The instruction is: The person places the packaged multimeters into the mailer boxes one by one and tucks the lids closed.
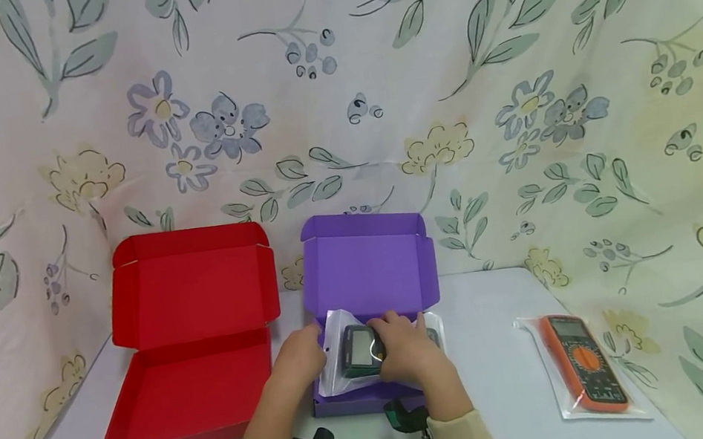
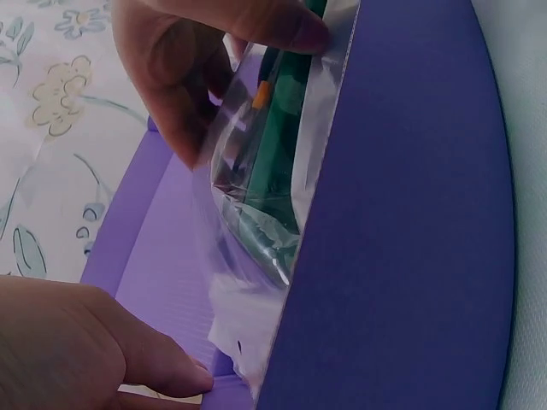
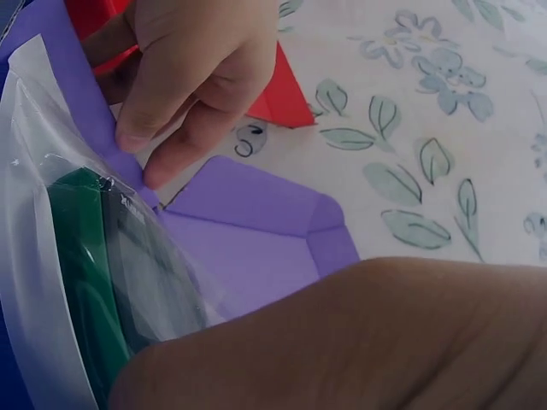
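Note:
In the head view a green multimeter with a grey screen lies in a clear plastic bag, over the open purple box. My right hand grips the bagged meter from its right side, thumb and fingers on opposite sides of it in the left wrist view. My left hand pinches the box's left side wall, and its fingertips show at that edge in the right wrist view. Green casing shows through the clear plastic there. Part of the meter is hidden beneath my right hand.
An open red box stands left of the purple one, its lid raised. On the right, an orange multimeter lies in a clear bag on the white table. A floral cloth hangs behind the boxes.

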### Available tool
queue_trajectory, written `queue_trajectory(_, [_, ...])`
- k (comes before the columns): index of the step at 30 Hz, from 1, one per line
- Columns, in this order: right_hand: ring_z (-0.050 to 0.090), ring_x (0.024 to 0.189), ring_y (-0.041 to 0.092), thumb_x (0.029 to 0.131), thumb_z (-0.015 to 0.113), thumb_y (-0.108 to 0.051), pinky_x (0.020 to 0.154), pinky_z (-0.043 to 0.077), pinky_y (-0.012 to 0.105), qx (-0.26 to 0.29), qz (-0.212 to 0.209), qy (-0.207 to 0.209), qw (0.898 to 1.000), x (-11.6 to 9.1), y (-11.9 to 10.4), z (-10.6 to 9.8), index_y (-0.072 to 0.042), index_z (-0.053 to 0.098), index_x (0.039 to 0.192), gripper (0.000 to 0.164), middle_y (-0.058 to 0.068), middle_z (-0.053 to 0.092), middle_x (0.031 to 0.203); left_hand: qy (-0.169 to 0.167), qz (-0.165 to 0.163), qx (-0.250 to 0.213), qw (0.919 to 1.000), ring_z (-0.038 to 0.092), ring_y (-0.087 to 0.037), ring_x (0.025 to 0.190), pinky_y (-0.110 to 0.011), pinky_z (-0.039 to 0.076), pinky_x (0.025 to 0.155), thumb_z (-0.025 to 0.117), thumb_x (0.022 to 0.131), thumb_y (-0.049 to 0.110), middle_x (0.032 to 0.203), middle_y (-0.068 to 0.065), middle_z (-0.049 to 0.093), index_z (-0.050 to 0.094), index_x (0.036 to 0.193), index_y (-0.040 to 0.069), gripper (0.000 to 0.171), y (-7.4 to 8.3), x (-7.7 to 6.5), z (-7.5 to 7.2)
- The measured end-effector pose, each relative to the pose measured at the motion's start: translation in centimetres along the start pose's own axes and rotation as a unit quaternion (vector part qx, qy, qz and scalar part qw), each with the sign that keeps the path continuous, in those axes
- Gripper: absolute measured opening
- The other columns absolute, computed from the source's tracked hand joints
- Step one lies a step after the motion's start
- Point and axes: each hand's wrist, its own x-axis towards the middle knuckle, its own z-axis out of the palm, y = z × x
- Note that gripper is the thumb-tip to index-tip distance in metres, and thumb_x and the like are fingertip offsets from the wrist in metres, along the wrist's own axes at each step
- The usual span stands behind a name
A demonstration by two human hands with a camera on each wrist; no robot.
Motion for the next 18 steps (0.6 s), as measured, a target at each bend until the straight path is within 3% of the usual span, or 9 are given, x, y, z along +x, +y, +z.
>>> queue_trajectory(5, [0.056,0.122,0.035,0.063,0.085,-0.011,0.112,0.016,0.077,0.002,0.001,-0.002,1.000,0.23,0.12,0.26,-0.008,0.061,0.137,0.077,0.011,0.060,0.127,0.001,0.001,0.003,1.0000,0.062,-0.040,0.116,-0.056,0.051,0.098,0.065,0.091,-0.002,0.132,-0.025,0.063,0.056,0.140,-0.008,0.050,-0.15,0.21,0.15])
queue_trajectory(12, [0.056,0.123,0.034,0.066,0.082,-0.006,0.112,0.014,0.076,0.013,-0.002,-0.016,1.000,0.34,-0.11,0.46,-0.006,0.061,0.138,0.075,0.011,0.060,0.127,0.013,0.020,0.014,0.9996,0.065,-0.036,0.101,-0.053,0.054,0.093,0.063,0.089,-0.003,0.117,-0.023,0.068,0.062,0.129,-0.008,0.040,-0.36,0.28,0.20])
queue_trajectory(18, [0.054,0.126,0.032,0.068,0.081,-0.008,0.114,0.014,0.075,0.005,-0.004,-0.029,1.000,0.39,-0.28,0.75,-0.008,0.062,0.138,0.073,0.009,0.060,0.131,0.022,0.034,0.020,0.9990,0.063,-0.043,0.113,-0.056,0.050,0.099,0.060,0.089,-0.003,0.124,-0.027,0.066,0.061,0.131,-0.010,0.042,-0.37,0.25,0.16])
